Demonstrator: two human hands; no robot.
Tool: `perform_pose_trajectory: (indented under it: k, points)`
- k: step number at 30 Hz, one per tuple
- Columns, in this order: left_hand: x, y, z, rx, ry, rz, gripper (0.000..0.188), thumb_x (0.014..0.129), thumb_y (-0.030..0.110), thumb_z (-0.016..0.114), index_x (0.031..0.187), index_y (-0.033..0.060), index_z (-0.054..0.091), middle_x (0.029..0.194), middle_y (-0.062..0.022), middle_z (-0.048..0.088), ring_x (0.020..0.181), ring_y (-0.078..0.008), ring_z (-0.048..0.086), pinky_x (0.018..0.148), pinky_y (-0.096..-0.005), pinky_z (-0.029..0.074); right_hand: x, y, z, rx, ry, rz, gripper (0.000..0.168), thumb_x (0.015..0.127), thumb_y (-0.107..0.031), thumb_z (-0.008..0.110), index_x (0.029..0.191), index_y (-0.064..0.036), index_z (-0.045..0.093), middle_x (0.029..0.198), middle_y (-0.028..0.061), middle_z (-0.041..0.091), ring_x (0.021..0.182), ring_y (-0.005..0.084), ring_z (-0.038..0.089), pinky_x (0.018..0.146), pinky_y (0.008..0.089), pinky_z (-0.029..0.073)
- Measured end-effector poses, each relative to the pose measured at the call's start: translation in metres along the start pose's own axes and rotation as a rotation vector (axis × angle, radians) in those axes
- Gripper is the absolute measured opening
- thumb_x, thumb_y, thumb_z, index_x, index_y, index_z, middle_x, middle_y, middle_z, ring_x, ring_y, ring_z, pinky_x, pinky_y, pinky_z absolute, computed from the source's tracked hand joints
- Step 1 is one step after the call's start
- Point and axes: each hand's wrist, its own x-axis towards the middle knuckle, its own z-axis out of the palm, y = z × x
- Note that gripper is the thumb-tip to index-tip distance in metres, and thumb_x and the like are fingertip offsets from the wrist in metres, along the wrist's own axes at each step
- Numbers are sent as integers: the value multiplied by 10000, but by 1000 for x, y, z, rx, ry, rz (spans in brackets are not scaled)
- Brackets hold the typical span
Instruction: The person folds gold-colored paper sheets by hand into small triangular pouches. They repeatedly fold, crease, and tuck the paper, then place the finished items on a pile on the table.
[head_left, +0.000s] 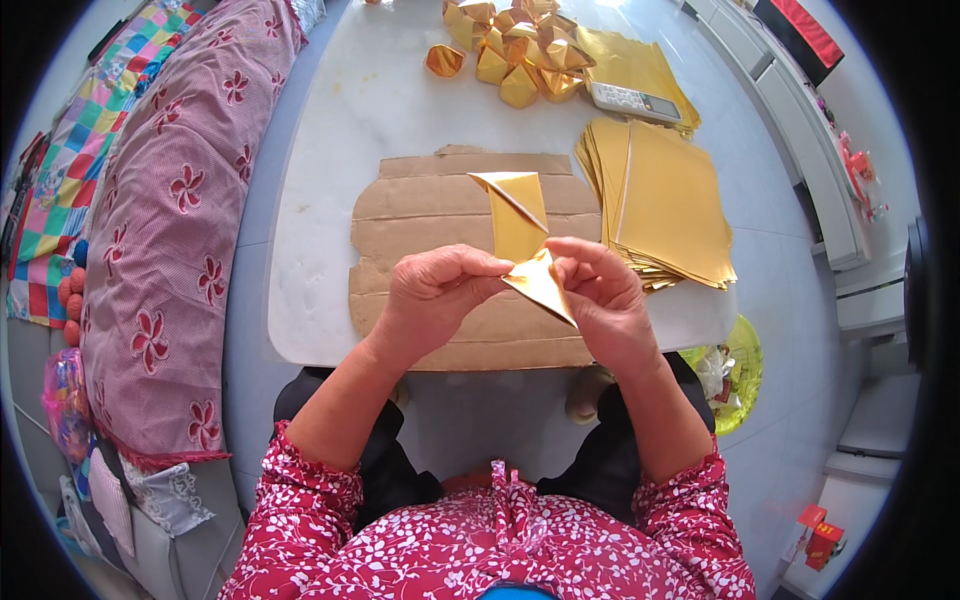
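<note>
Between my two hands, above the near part of a flat cardboard sheet (420, 300), is a small folded piece of gold foil paper (538, 283). My left hand (442, 289) pinches its left corner between thumb and forefinger. On its right side, my right hand (606, 300) holds it with thumb and fingers. Just beyond my hands a second gold paper (517, 214) lies on the cardboard, its top folded diagonally. A fanned stack of gold foil sheets (671, 202) rests to the right, partly over the cardboard's edge.
Several folded gold paper shapes (517, 52) are heaped at the table's far side, one (445, 61) apart. More gold sheets (626, 60) lie beside them, with a cordless handset (636, 102) at their near edge. A yellow-green basket (750, 375) stands on the floor right of the white table (315, 225).
</note>
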Motion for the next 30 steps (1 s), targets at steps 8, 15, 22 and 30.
perform_pose_trajectory:
  k: [8, 15, 22, 30]
  points:
    - [-1, -6, 11, -161, 27, -65, 130, 893, -30, 709, 1019, 0, 724, 961, -46, 726, 879, -101, 666, 787, -233, 549, 2, 10, -1, 105, -14, -39, 101, 974, -42, 628, 1061, -9, 667, 964, 49, 660, 845, 123, 608, 749, 262, 495]
    - [1, -7, 18, -110, 29, -87, 108, 892, 1, 724, 1000, -3, 731, 954, -58, 733, 861, -98, 668, 767, -239, 547, 3, 22, 0, 372, -3, -50, 171, 1021, -147, 583, 1106, -34, 680, 1283, 71, 583, 974, 124, 597, 832, 286, 482]
    - [0, -8, 15, 51, -29, -20, 114, 886, -34, 713, 989, 11, 733, 961, -70, 736, 879, -118, 674, 790, -251, 550, 6, 10, 12, 413, 136, 90, 159, 997, -126, 575, 947, -19, 680, 1313, 78, 567, 1066, 151, 582, 882, 303, 475]
    - [0, -9, 18, 155, -45, 23, 110, 875, -23, 728, 979, 10, 728, 963, -78, 733, 880, -132, 670, 767, -258, 535, 3, 19, -5, 479, 202, 225, 134, 956, -106, 636, 828, -73, 659, 1018, 43, 672, 902, 139, 616, 826, 315, 492]
